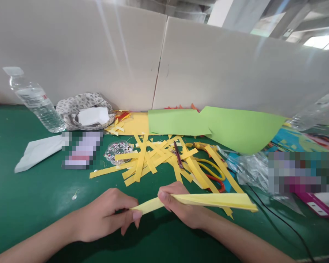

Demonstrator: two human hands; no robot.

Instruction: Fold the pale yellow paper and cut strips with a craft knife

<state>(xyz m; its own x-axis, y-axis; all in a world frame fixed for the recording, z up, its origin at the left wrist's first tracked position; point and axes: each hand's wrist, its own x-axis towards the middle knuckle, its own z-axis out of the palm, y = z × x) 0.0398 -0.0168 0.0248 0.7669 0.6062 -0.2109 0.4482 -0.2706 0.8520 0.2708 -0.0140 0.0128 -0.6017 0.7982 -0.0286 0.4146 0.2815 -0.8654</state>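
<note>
A long pale-yellow paper strip (216, 199), looking folded or layered lengthwise, is held level above the table by both hands. My left hand (109, 215) pinches its left end between thumb and fingers. My right hand (178, 204) is closed around it a short way to the right, and the longer part sticks out past that hand. Just beyond the hands lies a loose pile of yellow paper strips (139, 160). On the pile rests a dark red pen (178, 155). Scissors with yellow handles (212, 168) lie partly under strips.
Green paper sheets (230, 128) lie at the back by the grey partition (98, 47). At left are a water bottle (34, 98), a spotted pouch (84, 100), a tissue (41, 151) and a round bead case (117, 151). Clear plastic wrap (252, 168) and a black cable (279, 221) are at right.
</note>
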